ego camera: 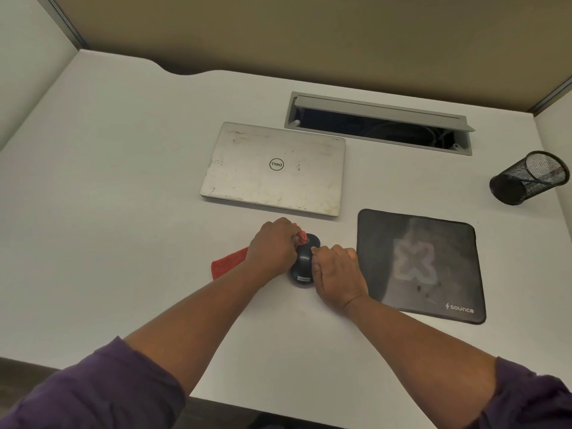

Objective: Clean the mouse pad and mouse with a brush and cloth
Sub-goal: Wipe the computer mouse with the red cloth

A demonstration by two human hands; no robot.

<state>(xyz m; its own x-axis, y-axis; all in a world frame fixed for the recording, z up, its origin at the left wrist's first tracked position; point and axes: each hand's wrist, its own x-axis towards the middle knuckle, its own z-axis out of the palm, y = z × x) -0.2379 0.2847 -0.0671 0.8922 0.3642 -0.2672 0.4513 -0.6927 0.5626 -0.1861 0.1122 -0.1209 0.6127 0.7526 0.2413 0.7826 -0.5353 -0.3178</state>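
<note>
A dark Lenovo mouse (304, 261) lies on the white desk (123, 181), left of the dark mouse pad (418, 264). My left hand (272, 246) grips a red cloth (227, 264) and presses a bunched part of it against the mouse's front end. The cloth's tail trails out to the left under my wrist. My right hand (337, 274) holds the mouse by its right side, fingers curled round it. No brush shows in this view.
A shut silver Dell laptop (274, 168) lies just behind my hands. Farther back is an open cable tray (377, 122) set in the desk. A black mesh pen cup (529, 178) stands at the far right. Partition walls close the back and sides.
</note>
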